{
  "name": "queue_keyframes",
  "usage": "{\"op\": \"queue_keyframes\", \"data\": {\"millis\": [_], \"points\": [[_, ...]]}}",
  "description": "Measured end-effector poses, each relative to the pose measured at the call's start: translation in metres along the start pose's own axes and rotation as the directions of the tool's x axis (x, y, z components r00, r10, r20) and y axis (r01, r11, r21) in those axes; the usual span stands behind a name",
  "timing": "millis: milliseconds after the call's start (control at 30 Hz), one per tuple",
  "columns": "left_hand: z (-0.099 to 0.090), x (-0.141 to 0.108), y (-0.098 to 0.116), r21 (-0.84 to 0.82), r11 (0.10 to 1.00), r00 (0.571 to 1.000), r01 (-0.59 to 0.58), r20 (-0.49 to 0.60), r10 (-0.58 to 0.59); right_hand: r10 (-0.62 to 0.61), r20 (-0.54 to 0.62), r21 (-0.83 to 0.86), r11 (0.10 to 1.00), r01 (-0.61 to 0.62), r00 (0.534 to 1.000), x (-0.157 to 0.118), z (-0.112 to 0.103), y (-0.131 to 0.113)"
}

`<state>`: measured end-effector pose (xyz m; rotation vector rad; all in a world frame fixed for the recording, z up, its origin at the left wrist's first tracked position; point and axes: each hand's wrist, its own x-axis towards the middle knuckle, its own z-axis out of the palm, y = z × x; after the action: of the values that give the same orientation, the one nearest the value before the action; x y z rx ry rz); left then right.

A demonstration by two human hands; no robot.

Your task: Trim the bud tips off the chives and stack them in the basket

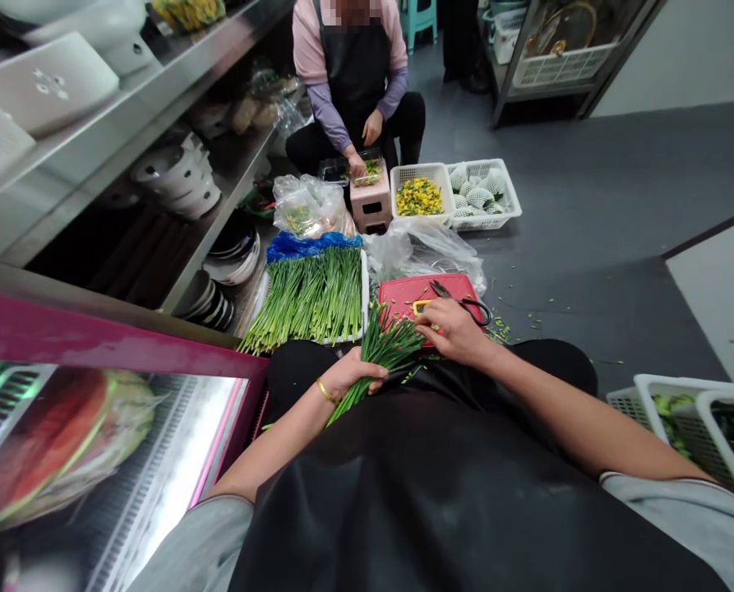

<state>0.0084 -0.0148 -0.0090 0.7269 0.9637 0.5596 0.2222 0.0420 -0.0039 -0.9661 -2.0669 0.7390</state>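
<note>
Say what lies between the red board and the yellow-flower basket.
A crumpled clear plastic bag lies between the red board and that basket, in the head view.

Steel shelving flanks a grey floor.

Extends the bare left forearm forward and inward from the near left, with a nearly straight left wrist and with the left hand closed in a firm grip, thumb pointing toward the right. Slants the bare right forearm in from the near right, visibly longer in view than the left. Holds the right hand near the left one but apart from it, slightly farther forward, back upward, with bent fingers directed leftward.
</note>
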Motion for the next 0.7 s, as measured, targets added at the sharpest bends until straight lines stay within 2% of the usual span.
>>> {"op": "queue_keyframes", "data": {"millis": [33,100,133,167,200,267,333,400,467,500,567,633,667,700], "points": [[0.0,-0.001,0.0,0.001,1.0,1.0,-0.008,-0.002,0.008,0.117,-0.075,0.202,0.974,-0.1,0.99,0.0,0.001,0.0],[0.0,-0.002,0.0,-0.006,1.0,1.0,-0.018,-0.006,0.018,0.341,-0.173,0.577,0.795,-0.185,0.924,0.0,-0.003,0.0],[-0.001,-0.003,0.0,-0.01,1.0,1.0,-0.014,-0.004,0.013,0.401,-0.176,0.686,0.705,-0.18,0.899,0.0,-0.008,0.0],[-0.001,-0.003,0.0,-0.014,1.0,1.0,-0.006,0.001,0.006,0.4,-0.142,0.731,0.659,-0.176,0.905,0.001,-0.015,0.001],[-0.002,-0.004,0.0,-0.017,1.0,1.0,0.001,0.007,-0.001,0.349,-0.08,0.717,0.671,-0.19,0.934,0.002,-0.023,0.0],[-0.003,-0.004,0.0,-0.013,1.0,1.0,0.012,0.022,-0.011,0.205,0.058,0.549,0.811,-0.203,0.977,0.006,-0.033,-0.002],[-0.003,-0.003,0.0,0.008,1.0,0.999,0.013,0.033,-0.014,0.098,0.151,0.34,0.929,-0.145,0.984,0.013,-0.034,-0.005],[-0.003,-0.002,-0.001,0.035,0.999,0.999,0.012,0.04,-0.014,0.046,0.195,0.227,0.97,-0.091,0.98,0.02,-0.028,-0.01],[-0.003,-0.002,-0.002,0.049,0.999,0.999,0.001,0.035,-0.003,0.059,0.281,0.233,0.964,-0.128,0.958,0.022,-0.025,-0.014],[-0.004,-0.002,-0.003,0.043,0.999,1.0,-0.005,0.027,0.004,0.093,0.288,0.274,0.946,-0.175,0.953,0.021,-0.027,-0.015],[-0.007,-0.001,-0.006,0.014,1.0,1.0,-0.009,-0.007,0.009,0.18,0.172,0.44,0.866,-0.239,0.968,0.014,-0.04,-0.013],[-0.01,0.002,-0.01,0.007,1.0,0.998,-0.002,-0.061,0.002,0.222,0.088,0.572,0.787,-0.232,0.971,0.005,-0.057,-0.006],[-0.012,0.004,-0.012,0.016,1.0,0.996,0.002,-0.088,-0.001,0.214,0.097,0.558,0.797,-0.232,0.972,0.002,-0.063,-0.002],[-0.014,0.006,-0.014,0.032,0.999,0.994,0.007,-0.113,-0.003,0.196,0.129,0.479,0.846,-0.234,0.972,-0.001,-0.065,0.001]]}}
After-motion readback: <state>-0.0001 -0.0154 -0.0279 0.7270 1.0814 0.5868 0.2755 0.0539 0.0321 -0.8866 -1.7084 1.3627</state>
